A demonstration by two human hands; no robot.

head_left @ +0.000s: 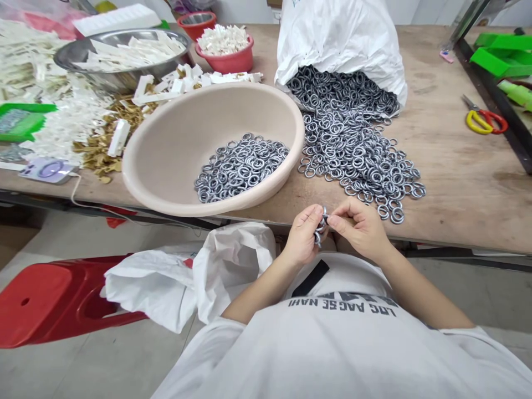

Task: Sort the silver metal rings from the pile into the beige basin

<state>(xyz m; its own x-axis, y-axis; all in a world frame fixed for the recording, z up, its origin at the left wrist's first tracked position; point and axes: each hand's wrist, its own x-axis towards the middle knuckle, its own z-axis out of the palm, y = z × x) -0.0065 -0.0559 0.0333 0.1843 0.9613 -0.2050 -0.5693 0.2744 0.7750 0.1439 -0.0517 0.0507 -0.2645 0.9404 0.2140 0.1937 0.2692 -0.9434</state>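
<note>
The white sack (341, 39) is the largest thing; its open mouth lets out a pile of loose rings (361, 149) on the table (449, 183). Beside it stands the wide basin (166, 144), tilted, with more rings (245, 166) inside. At the near edge of the table, the left hand (303, 235) has its fingers clamped on a few held rings (319, 228). Thumb and forefinger of the right hand (361, 227) are close together at these same rings; whether they pinch one, I cannot tell. Each ring looks stiff, light and rather smooth, so it may slip or roll, but it should hardly break. The good hold is on the rim, between thumb and fingertip. One ring is round and has no long axis; the held rings make a short, uneven row, pointing from the table toward the body, slightly leftward.
</note>
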